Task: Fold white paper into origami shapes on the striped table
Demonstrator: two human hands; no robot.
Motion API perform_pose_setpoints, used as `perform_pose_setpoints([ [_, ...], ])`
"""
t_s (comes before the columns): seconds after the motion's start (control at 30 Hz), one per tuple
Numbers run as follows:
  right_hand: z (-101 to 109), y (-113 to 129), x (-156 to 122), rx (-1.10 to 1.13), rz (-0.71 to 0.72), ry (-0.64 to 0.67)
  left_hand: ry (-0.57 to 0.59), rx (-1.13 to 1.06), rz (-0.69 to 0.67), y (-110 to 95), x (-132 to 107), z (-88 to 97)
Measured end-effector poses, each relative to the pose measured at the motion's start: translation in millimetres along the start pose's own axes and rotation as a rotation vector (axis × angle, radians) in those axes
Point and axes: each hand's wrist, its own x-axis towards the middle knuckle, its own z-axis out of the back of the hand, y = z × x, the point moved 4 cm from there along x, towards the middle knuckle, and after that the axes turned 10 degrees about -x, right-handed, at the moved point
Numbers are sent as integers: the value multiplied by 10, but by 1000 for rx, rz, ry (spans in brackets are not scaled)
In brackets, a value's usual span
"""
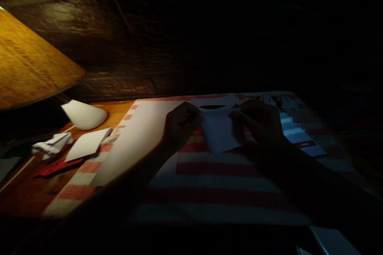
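Note:
Between my two hands a small piece of white paper (220,131) is held up over the striped cloth. My left hand (182,123) pinches its upper left corner, the fingers curled in. On the other side my right hand (260,121) grips the upper right part with thumb and fingers. Both hands are in deep shadow, so the fingertips are hard to make out. Behind the held paper lies a dark, slim object (214,107) on another white sheet (233,99). A large white sheet (134,139) lies flat to the left, partly under my left forearm.
A lamp with a yellowish shade (32,63) and white base (85,115) stands at the left. Near it are crumpled paper (54,144), a folded white paper (87,144) and a red tool (58,167). A lit blue-white flat item (299,135) lies at right on the red-striped cloth (221,197).

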Motion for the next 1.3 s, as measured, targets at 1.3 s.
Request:
perform_pose_setpoints([
  [1.3,-76,81,-61,79,-10,7,-109,-29,48,-17,-76,-53],
])
